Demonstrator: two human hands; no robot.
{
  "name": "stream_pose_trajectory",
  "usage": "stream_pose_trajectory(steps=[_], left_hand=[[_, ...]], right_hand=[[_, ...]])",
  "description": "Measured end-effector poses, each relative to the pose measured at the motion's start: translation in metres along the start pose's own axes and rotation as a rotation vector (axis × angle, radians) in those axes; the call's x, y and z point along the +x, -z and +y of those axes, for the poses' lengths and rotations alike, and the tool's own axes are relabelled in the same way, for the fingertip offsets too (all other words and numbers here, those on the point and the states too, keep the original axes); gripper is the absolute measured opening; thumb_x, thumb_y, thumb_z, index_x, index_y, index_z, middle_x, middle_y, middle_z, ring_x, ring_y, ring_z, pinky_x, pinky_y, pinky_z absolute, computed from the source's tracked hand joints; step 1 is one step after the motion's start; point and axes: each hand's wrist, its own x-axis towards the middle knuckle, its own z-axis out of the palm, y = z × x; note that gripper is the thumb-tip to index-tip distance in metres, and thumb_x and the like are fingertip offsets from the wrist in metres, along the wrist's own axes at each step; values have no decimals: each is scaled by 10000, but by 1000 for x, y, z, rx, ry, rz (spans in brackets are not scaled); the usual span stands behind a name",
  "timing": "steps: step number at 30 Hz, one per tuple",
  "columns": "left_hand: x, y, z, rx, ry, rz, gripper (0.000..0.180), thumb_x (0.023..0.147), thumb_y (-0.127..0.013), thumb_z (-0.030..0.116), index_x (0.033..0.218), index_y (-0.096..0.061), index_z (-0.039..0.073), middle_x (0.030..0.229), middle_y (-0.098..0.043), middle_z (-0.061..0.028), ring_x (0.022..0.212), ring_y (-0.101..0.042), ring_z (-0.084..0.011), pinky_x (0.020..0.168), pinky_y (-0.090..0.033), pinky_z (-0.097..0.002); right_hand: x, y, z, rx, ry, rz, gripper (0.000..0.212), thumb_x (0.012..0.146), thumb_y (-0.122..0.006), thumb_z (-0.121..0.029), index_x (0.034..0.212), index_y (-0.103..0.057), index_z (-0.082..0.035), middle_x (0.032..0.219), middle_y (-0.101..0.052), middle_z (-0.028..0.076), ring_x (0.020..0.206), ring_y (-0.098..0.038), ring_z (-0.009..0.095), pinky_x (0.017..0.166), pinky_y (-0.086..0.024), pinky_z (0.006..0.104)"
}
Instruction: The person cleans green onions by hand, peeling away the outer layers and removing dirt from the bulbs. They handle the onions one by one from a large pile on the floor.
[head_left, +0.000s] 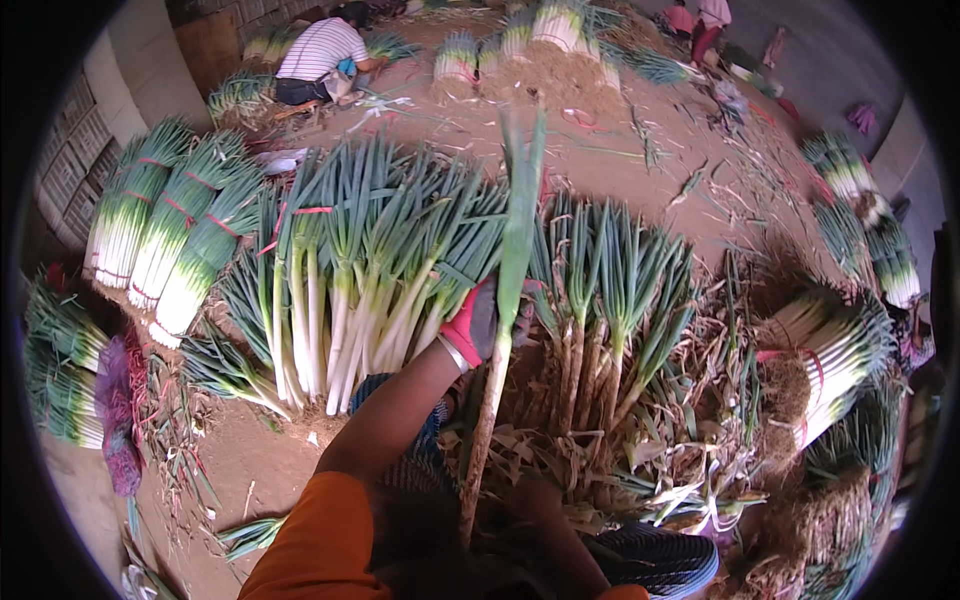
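Note:
My left hand (485,318), in a pink and grey glove, is closed around a long green onion (495,385). The stalk stands nearly upright, leaves up, with brown soiled skin on its lower part. Low in the picture, my right hand (532,497) is in shadow to the right of the stalk's lower end; its fingers are hidden. Left of the held stalk lies a spread of peeled green onions (345,290) with white shafts. To its right rest several unpeeled green onions (600,320) with brown-skinned shafts.
Stripped dry leaves (690,440) pile up at my right. Tied bundles (170,220) lie at the left, and another bundle (825,360) at the right. A purple mesh bag (118,410) is at far left. A person in a striped shirt (322,50) crouches at the back.

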Motion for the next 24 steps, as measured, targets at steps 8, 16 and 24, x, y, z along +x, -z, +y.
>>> stream_pose_trajectory(steps=[8, 16, 24], left_hand=[[8, -30, -4, 190, -22, -96, 638, 877, -353, 563, 1176, -526, 26, 639, -530, -31, 497, -471, -140, 503, -448, -309], [8, -35, -7, 323, -299, 148, 613, 902, -385, 552, 1208, -475, 29, 953, -619, -113, 826, -610, -214, 786, -503, -317], [13, -16, -14, 415, -222, 197, 214, 853, -617, 214, 1020, -588, 83, 903, -610, -11, 836, -583, -128, 738, -470, -288]], right_hand=[[43, 182, -75, 1385, 416, 451, 236, 922, -525, -237, 889, -582, -11, 723, -524, -26, 673, -450, 52, 616, -388, 216], [77, 190, -95, 1184, 347, 755, 176, 862, -625, -171, 871, -577, -2, 686, -583, 45, 654, -501, 50, 597, -439, 251], [83, 201, -100, 1621, 410, 649, 239, 878, -581, -242, 920, -564, -8, 793, -542, -38, 730, -459, 54, 650, -388, 212]])
